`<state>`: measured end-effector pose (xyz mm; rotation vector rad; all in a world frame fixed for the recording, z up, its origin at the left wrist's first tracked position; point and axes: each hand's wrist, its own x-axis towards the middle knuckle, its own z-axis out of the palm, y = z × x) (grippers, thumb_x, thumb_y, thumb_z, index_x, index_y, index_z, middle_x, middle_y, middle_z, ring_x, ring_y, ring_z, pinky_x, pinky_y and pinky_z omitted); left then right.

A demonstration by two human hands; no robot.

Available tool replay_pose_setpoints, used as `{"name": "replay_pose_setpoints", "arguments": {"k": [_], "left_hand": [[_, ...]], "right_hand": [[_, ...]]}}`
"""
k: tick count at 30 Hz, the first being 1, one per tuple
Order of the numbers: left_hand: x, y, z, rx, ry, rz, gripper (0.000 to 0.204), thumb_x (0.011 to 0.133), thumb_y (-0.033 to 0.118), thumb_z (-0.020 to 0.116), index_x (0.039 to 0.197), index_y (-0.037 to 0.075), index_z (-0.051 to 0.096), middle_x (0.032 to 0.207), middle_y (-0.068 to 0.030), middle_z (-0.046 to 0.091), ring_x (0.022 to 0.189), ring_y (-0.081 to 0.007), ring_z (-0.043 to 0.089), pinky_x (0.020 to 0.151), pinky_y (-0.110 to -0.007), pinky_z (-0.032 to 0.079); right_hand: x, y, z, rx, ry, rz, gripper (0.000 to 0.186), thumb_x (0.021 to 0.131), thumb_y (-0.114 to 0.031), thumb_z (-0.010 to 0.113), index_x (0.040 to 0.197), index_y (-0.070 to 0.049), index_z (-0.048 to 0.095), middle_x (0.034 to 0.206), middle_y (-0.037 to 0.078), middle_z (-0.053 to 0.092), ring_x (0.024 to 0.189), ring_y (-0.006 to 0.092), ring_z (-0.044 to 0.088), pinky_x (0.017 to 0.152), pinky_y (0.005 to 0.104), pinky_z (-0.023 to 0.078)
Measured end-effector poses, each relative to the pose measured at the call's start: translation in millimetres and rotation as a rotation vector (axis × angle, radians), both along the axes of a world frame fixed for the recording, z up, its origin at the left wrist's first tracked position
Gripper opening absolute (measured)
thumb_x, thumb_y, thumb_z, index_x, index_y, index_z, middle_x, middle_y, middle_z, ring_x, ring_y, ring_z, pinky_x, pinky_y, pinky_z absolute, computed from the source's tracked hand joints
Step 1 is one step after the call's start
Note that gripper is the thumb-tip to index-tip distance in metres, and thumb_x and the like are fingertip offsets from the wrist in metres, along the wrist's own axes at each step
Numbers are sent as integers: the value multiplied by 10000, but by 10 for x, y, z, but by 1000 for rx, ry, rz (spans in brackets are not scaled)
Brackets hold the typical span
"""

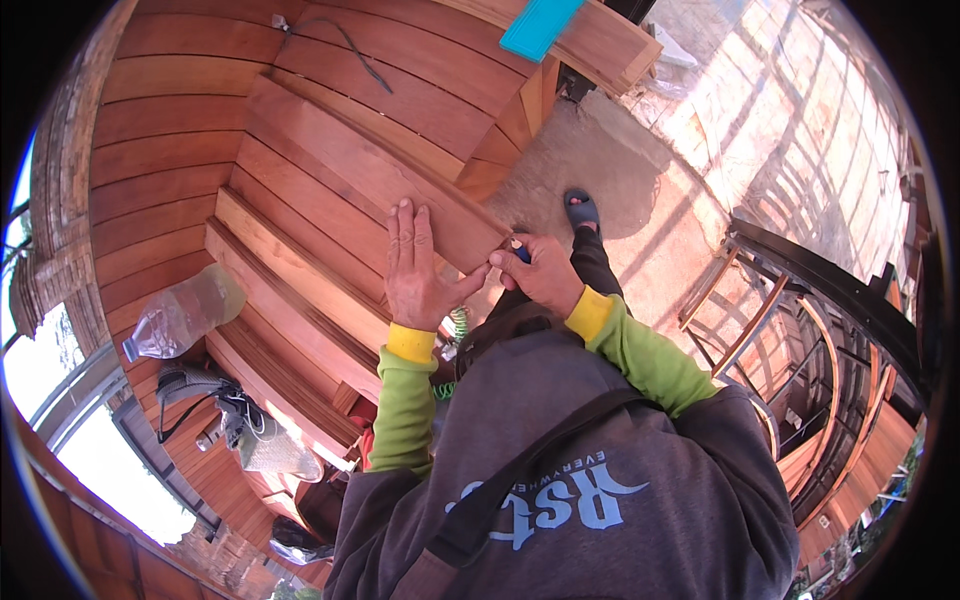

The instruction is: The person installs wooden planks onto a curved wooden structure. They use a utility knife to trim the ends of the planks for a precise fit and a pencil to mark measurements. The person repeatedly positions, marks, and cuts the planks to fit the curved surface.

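A reddish-brown wooden board slants across the upper middle, from the back left toward me. Flat on its near end lies my left hand, fingers stretched forward and thumb out to the right. At the board's near right corner, my right hand pinches what looks like a short blue pencil with a pale tip. The tip points at or close to the board's end edge; whether it touches I cannot tell. My right fingers hide most of the pencil, and the two thumbs are close together.
Wooden stair-like ledges line the left. A large clear plastic bottle lies there, near a grey shoe. A turquoise strip rests on planks at the top. A green coiled hose hangs by my waist. Curved black metal framing stands right.
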<state>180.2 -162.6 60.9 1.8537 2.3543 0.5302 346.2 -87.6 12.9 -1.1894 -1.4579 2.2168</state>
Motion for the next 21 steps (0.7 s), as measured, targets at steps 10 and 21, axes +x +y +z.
{"name": "replay_pose_setpoints", "arguments": {"k": [10,21], "left_hand": [[21,33,-38,-23,12,-7,909,601,407,821,1298,-57,466,1384,-262,415,1285,-425,407,1023,-449,397],[6,18,-51,-52,1,0,913,601,394,822,1305,-58,457,1395,-261,404,1293,-417,401,1030,-448,391]], "right_hand": [[121,88,-23,54,-43,-106,197,886,-142,606,956,42,609,626,40,591,564,81,530,535,265,437],[49,120,-127,102,-1,16,213,911,-72,582,1078,59,566,765,31,625,743,75,558,681,229,450]]}}
